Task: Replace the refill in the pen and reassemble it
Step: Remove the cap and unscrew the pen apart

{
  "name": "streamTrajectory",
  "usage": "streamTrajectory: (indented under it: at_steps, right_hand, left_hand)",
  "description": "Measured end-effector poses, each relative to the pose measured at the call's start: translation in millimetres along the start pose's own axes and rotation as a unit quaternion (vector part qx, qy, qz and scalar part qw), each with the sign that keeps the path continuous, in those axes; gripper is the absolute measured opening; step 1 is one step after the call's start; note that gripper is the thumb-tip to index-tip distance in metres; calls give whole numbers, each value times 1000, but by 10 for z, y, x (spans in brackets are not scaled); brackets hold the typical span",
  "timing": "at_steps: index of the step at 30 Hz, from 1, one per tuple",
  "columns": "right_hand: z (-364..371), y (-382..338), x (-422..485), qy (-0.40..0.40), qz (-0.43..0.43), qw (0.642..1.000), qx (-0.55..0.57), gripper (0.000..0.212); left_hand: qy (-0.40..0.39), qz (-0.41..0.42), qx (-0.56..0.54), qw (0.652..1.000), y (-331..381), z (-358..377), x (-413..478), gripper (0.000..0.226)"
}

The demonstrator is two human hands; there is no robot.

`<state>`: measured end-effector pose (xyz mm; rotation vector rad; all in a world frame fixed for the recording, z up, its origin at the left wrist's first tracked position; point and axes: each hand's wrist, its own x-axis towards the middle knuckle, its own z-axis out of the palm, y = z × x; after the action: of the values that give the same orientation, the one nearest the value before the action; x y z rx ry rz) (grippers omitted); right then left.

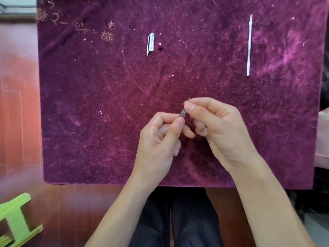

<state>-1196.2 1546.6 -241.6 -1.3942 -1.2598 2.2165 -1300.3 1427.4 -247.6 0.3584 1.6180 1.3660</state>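
Note:
Both hands hold the pen above the near middle of the purple felt mat. My left hand pinches the barrel end between thumb and forefinger. My right hand pinches the tip section, whose metal point sticks out past the forefinger. Most of the pen is hidden by the fingers. A clear pen cap with a clip lies at the mat's far middle. A thin white refill lies lengthwise at the far right.
A tiny dark piece and a small bead-like bit lie just right of the cap. A green plastic stool stands on the wooden floor at lower left. My dark-trousered legs are below the mat's near edge.

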Motion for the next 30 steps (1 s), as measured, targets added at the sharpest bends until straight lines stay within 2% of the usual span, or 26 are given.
streamTrajectory:
  at_steps: [13, 23, 30]
  right_hand:
    - [-70, -380, 339, 33, -41, 998, 27, 7]
    - [-318, -649, 562, 124, -72, 987, 73, 8]
    - [-624, -638, 546, 142, -80, 987, 6, 12]
  left_hand:
    - [2, 11, -2, 1000, 11, 21, 10, 11]
    - [4, -2, -7, 1000, -12, 58, 32, 12]
    - [5, -4, 3, 1000, 23, 139, 129, 13]
